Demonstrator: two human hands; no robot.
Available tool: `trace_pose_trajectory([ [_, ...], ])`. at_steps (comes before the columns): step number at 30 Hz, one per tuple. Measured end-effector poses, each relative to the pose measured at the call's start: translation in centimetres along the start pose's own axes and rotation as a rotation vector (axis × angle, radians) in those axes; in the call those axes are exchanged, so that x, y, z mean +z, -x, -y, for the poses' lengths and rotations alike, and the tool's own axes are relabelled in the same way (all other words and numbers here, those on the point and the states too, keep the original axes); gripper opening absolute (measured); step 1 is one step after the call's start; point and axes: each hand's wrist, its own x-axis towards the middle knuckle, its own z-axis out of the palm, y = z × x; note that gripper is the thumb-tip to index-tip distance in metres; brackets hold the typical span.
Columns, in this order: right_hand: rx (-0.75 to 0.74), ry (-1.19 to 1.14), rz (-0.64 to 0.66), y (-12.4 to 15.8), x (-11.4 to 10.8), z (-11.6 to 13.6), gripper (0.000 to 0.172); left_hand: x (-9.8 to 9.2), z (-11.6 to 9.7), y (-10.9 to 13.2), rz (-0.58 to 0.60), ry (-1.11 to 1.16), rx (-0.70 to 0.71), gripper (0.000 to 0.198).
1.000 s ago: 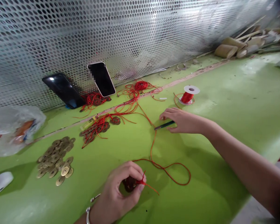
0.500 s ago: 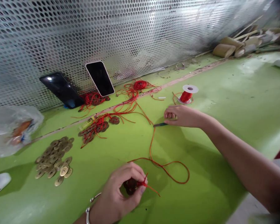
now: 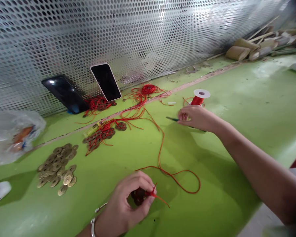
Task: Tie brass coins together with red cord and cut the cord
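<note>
My left hand [image 3: 124, 205] is closed in a pinch on a small bundle of dark coins tied with red cord [image 3: 140, 195], low over the green table [image 3: 236, 108]. A long red cord [image 3: 177, 179] loops from that bundle across the table toward the back. My right hand [image 3: 196, 117] is closed around a thin dark tool [image 3: 172, 118] whose tip sticks out to the left. It is held just in front of a white spool of red cord [image 3: 198, 97].
A pile of brass coins [image 3: 58, 168] lies at the left. Strung coins with red cord [image 3: 101, 135] and loose red cord [image 3: 144, 93] lie mid-table. Two phones [image 3: 106, 82] lean on the perforated metal wall [image 3: 128, 36]. A plastic bag [image 3: 13, 133] sits far left.
My right hand closed on the dark tool, lifted it off the table and drew it back toward the spool. My left hand kept its pinch on the coin bundle.
</note>
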Motion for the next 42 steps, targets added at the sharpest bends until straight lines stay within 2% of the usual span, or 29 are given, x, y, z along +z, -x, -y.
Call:
trace_pose_trajectory([
  [2, 0.065, 0.04, -0.183, 0.0, 0.1, 0.5, 0.017, -0.1, 0.0, 0.0, 0.006, 0.002, -0.002, 0.012],
  [4, 0.021, 0.007, -0.262, 0.3, 0.5, 2.3, 0.017, -0.1, 0.0, 0.1, 0.006, 0.005, 0.001, 0.012],
  [8, -0.322, -0.124, -0.053, 1.6, 2.3, 8.2, 0.017, 0.0, 0.2, 0.2, -0.018, -0.009, 0.02, 0.014],
  [11, -0.463, 0.011, 0.108, 2.9, 3.9, 11.6, 0.026, 0.1, 0.1, 0.2, -0.022, -0.083, 0.073, 0.016],
  [14, -0.514, 0.085, 0.101, 3.7, 4.9, 12.8, 0.02, 0.1, -0.2, 0.1, -0.029, -0.151, 0.14, 0.018],
  [17, -0.52, 0.145, 0.072, 4.0, 5.5, 13.0, 0.015, 0.1, -0.2, 0.1, -0.03, -0.185, 0.17, 0.02],
  [20, -0.525, 0.102, 0.106, 3.8, 5.7, 12.8, 0.014, 0.1, -0.4, 0.0, -0.045, -0.195, 0.174, 0.019],
  [23, -0.424, -0.163, 0.105, 3.3, 4.5, 12.2, 0.009, 0.0, -0.6, -0.1, -0.089, -0.184, 0.178, 0.017],
  [26, -0.291, -0.552, 0.027, 3.2, 1.8, 11.2, 0.008, 0.0, -0.8, -0.2, -0.134, -0.165, 0.171, 0.016],
  [29, -0.262, -0.902, 0.039, 3.9, -0.8, 10.3, 0.004, 0.1, -0.7, -0.2, -0.161, -0.123, 0.164, 0.017],
  [32, -0.302, -1.168, 0.078, 5.0, -2.0, 10.2, 0.006, 0.3, -0.4, -0.1, -0.168, -0.116, 0.163, 0.018],
  [35, -0.375, -1.423, 0.191, 6.0, -2.1, 11.1, 0.008, 0.6, -0.2, 0.0, -0.129, -0.143, 0.179, 0.019],
  [38, -0.441, -1.62, 0.3, 6.6, -2.1, 12.5, 0.008, 0.9, -0.5, 0.1, -0.086, -0.162, 0.252, 0.021],
  [40, -0.477, -1.706, 0.304, 6.7, -2.1, 13.0, 0.008, 1.1, -0.8, -0.1, -0.085, -0.161, 0.289, 0.022],
  [42, -0.513, -1.757, 0.234, 6.5, -2.1, 12.9, 0.008, 1.3, -1.0, -0.4, -0.092, -0.134, 0.302, 0.023],
])
